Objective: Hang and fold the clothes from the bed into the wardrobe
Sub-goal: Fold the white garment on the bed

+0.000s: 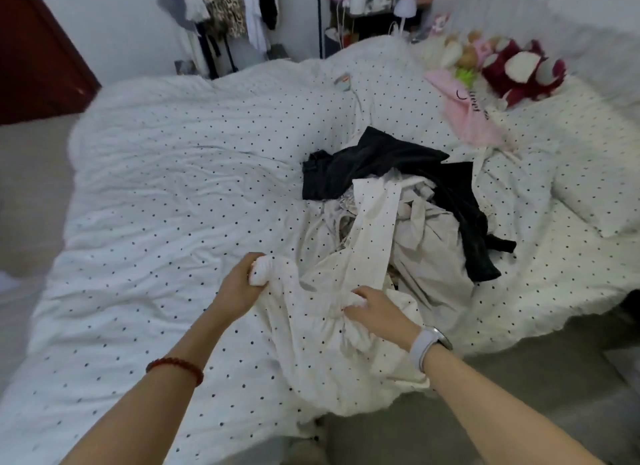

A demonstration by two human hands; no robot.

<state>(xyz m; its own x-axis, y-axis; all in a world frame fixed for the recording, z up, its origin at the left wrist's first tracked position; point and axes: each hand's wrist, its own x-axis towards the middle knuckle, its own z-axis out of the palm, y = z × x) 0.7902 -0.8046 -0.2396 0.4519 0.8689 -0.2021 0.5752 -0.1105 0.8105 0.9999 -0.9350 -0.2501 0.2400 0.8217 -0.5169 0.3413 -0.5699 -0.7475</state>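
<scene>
Gripping a cream dotted cotton garment (332, 329) at the near bed edge, my left hand (242, 281) bunches one end while my right hand (377, 312) pinches its middle. Its long strap lies across the pile of pale and black clothes (415, 205), so I judge lifting may drag those off the polka-dot bed (173, 187).

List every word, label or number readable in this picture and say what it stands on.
Pink cloth by the plush toys: dark script lettering, too blurred and tilted to read.
Small tag on the dotted bedcover: red marks, too small to read.
Watch on the right wrist: no face or digits showing.
Nothing else carries text.
</scene>
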